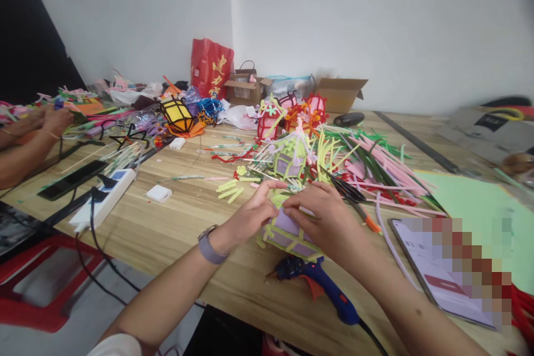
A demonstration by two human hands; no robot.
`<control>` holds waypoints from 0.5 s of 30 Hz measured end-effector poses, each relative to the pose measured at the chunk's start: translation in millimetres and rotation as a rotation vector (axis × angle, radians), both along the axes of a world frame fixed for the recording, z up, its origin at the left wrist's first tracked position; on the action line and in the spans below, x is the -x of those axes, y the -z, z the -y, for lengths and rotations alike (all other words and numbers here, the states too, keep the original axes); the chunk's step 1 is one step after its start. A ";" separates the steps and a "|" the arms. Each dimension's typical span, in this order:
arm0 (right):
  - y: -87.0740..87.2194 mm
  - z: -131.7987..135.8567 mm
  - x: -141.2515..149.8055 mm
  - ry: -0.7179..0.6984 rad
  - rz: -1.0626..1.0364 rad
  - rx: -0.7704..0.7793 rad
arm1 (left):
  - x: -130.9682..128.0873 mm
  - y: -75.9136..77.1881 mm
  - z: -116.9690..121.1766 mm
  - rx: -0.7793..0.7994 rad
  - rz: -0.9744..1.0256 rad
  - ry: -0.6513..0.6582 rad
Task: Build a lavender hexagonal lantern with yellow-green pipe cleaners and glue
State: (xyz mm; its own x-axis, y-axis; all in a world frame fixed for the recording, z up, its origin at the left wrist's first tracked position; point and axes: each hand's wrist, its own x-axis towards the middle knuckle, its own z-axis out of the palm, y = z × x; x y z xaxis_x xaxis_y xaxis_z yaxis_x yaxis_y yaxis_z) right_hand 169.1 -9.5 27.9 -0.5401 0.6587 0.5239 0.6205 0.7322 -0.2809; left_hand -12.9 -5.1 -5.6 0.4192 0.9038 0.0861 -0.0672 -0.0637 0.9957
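A small lantern [287, 240] with pale purple panels and yellow-green pipe-cleaner edging rests on the wooden table in front of me. My left hand [259, 208] is at its upper left side, thumb and index finger closed at the top edge. From the right, my right hand [319, 210] has its fingers bent and closed on the lantern's top. The fingers hide part of that top, so any small piece between them cannot be made out. Just below the lantern lies a blue glue gun [329, 286], its orange trigger showing and its nozzle pointing left.
A similar lantern [287, 166] stands behind, beside red lanterns [267, 125] and loose pipe cleaners [387, 164]. Pliers with orange-ended handles [367, 217] lie nearby. A tablet [434, 278] is at right, a power strip [106, 194] at left. Another person's hands [54, 122] work far left.
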 end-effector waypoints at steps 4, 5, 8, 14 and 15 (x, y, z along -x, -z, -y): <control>0.0 0.3 0.1 0.002 0.005 0.001 | -0.7 1.5 -1.1 0.017 0.011 0.000; 0.2 0.3 0.0 0.004 0.005 -0.001 | -0.7 2.0 -1.3 0.020 0.024 0.002; 0.2 0.3 -0.3 0.006 0.008 -0.009 | -0.1 3.3 -1.9 0.022 0.072 0.023; -2.0 0.5 -0.9 -0.003 0.014 -0.012 | 0.2 2.7 -0.7 0.028 0.137 0.064; -2.2 0.5 -0.9 -0.003 0.016 -0.011 | 0.1 2.7 -0.5 0.029 0.168 0.077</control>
State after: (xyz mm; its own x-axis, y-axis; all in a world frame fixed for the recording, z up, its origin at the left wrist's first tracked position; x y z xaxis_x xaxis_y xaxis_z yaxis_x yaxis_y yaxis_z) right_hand 170.0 -10.0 30.2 -0.5503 0.6514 0.5224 0.6230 0.7368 -0.2626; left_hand -13.0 -4.7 -8.3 0.4695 0.8725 0.1350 -0.2367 -0.0229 0.9713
